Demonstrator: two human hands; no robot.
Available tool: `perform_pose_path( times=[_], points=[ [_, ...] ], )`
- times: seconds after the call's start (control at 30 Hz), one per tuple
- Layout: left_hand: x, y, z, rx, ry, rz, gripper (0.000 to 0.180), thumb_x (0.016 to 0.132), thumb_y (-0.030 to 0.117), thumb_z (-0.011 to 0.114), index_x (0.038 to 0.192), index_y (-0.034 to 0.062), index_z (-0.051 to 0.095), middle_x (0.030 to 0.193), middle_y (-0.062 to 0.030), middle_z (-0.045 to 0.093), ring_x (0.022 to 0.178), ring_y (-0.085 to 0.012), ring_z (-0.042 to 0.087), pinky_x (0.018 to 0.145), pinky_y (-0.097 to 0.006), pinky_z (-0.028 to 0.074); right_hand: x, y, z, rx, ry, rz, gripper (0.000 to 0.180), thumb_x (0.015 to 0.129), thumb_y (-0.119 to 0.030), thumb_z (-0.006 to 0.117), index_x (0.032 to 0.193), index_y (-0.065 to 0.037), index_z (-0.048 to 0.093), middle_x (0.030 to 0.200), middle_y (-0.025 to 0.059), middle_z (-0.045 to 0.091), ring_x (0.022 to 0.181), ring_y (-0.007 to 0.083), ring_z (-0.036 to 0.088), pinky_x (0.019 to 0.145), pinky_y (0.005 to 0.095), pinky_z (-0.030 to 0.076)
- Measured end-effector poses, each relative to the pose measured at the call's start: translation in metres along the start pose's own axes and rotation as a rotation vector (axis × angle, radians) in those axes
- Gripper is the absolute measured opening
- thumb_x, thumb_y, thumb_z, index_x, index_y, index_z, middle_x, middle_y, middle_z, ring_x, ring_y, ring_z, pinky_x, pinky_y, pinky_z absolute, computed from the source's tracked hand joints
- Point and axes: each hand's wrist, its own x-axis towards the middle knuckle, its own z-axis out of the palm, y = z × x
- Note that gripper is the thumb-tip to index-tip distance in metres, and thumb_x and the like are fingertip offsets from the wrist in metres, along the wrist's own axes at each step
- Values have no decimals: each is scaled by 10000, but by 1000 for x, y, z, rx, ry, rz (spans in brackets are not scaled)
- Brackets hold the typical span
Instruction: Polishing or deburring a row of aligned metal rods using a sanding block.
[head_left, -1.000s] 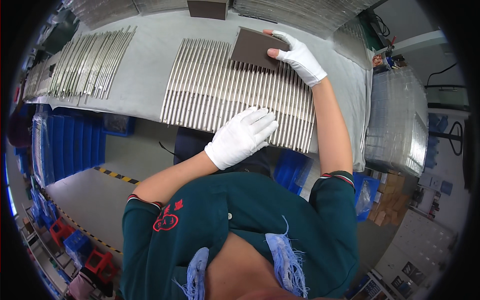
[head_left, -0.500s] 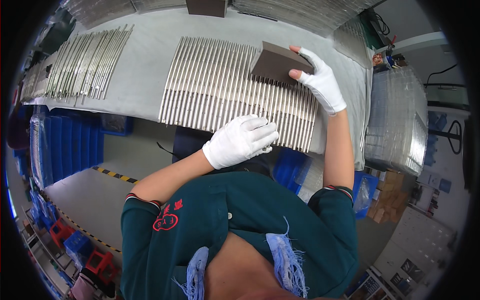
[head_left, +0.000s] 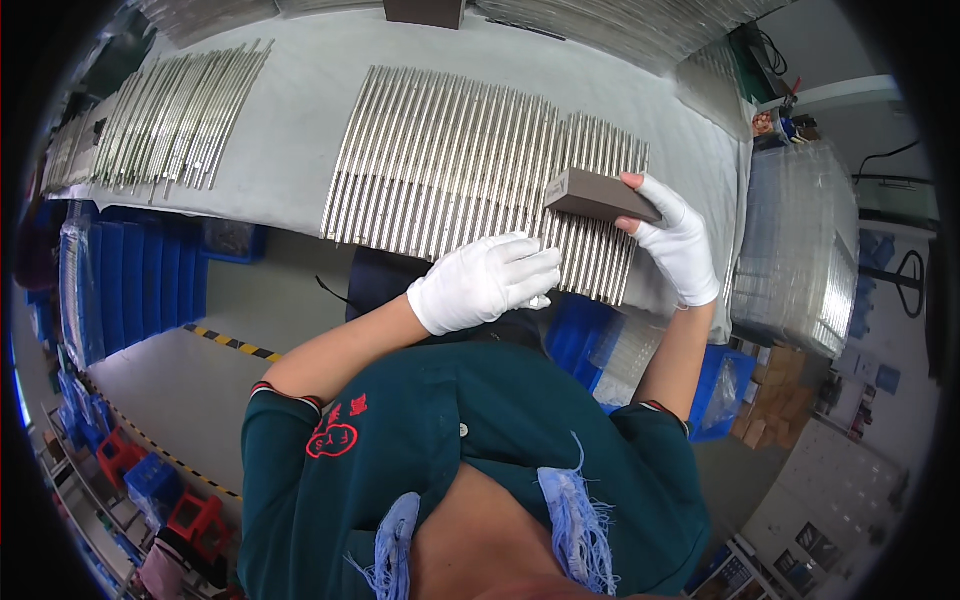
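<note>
A row of silvery metal rods [head_left: 430,160] lies side by side on the pale cloth of the table [head_left: 290,130], pointing away from me. My right hand [head_left: 680,240], in a white glove with bare thumb and fingertip, grips a brown-grey rectangular block [head_left: 600,195], which looks like a sanding block. The block lies across the rods at the right of the row. My left hand [head_left: 485,283], gloved in white, presses on the near ends of the middle rods, fingers together and curled over them. Its fingertips are partly hidden.
Another batch of rods [head_left: 185,120] lies at the far left. A second brown-grey block [head_left: 424,12] stands at the back edge. Plastic-wrapped stacks [head_left: 795,240] stand to the right, and blue bins [head_left: 150,285] sit below the table.
My right hand has drawn the block toward me and slightly right along the rods, uncovering their far ends. The left hand has stayed nearly in place.
</note>
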Motion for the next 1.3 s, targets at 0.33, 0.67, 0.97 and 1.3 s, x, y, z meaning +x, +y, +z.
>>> perform_pose_path(
  times=[0.33,0.67,0.97,1.3],
  points=[
    [1,-2,1,2,11,5,386,762,233,712,1067,24,601,1147,-109,606,1028,-266,593,922,-388,494,-14,19,-24,20,100,-7,509,809,-20,761,1293,-32,604,1242,81,629,1116,169,594,983,287,456],
    [5,6,-2,134,-85,-94,649,720,390,770,1247,69,569,1293,-87,568,1221,-262,533,1048,-441,427,17,59,-30,-216,1094,-231,565,862,-139,760,1359,-35,514,1300,120,569,1111,202,574,982,320,457],
    [3,6,4,250,-171,-165,648,826,403,670,1343,46,513,1421,-125,485,1354,-282,421,1148,-454,305,14,54,-25,-157,1144,-218,556,865,-141,757,1352,-29,513,1292,130,563,1108,213,573,985,331,458],
    [32,8,1,236,-269,-194,791,797,516,672,1406,61,452,1442,-159,436,1378,-344,360,1160,-467,259,13,57,-24,-234,1139,-255,558,895,-214,735,1369,-36,498,1251,119,585,1045,176,590,939,301,476]
  ],
)
